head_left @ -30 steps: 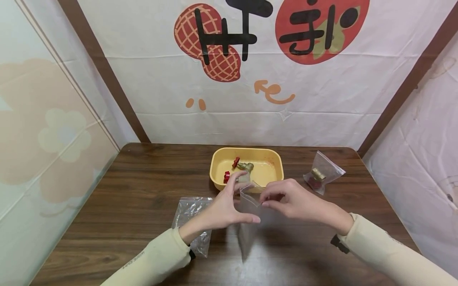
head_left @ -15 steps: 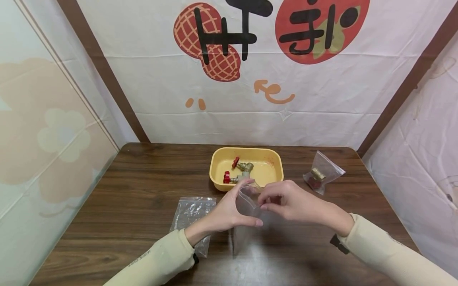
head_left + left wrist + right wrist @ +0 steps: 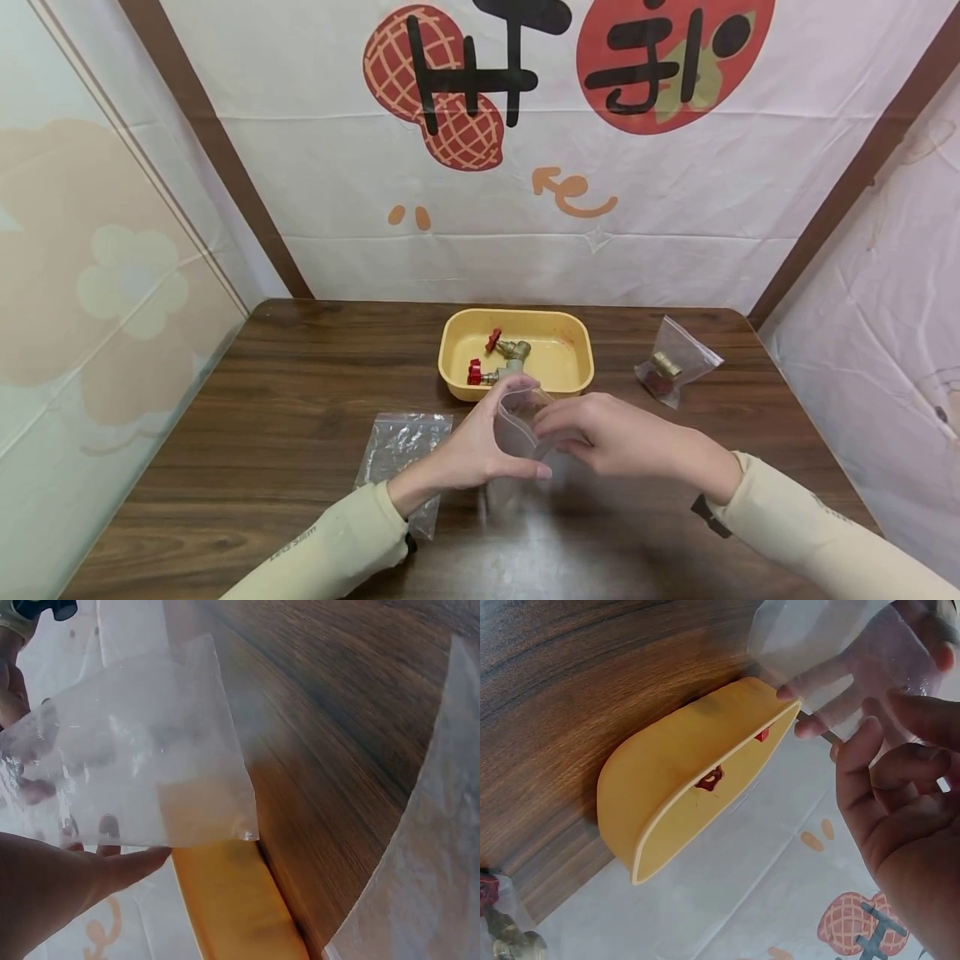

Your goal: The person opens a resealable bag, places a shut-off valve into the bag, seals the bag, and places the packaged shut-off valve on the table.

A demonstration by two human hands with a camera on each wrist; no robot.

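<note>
The left hand [image 3: 476,447] held a gaping translucent plastic bag [image 3: 513,437] near a rounded yellow tub [image 3: 562,362] of red-handled valves [image 3: 519,351]; whether the right hand [image 3: 624,433], at that bag's edge, pinched it, I couldn't tell. Rightmost, a clear zip bag [image 3: 687,354] contained a brass piece [image 3: 664,364].

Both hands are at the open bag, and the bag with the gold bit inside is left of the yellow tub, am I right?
Not quite: the bag with the gold bit is right of the yellow tub, as the head view shows. The left hand and right hand are at the open bag, as you said.
</note>
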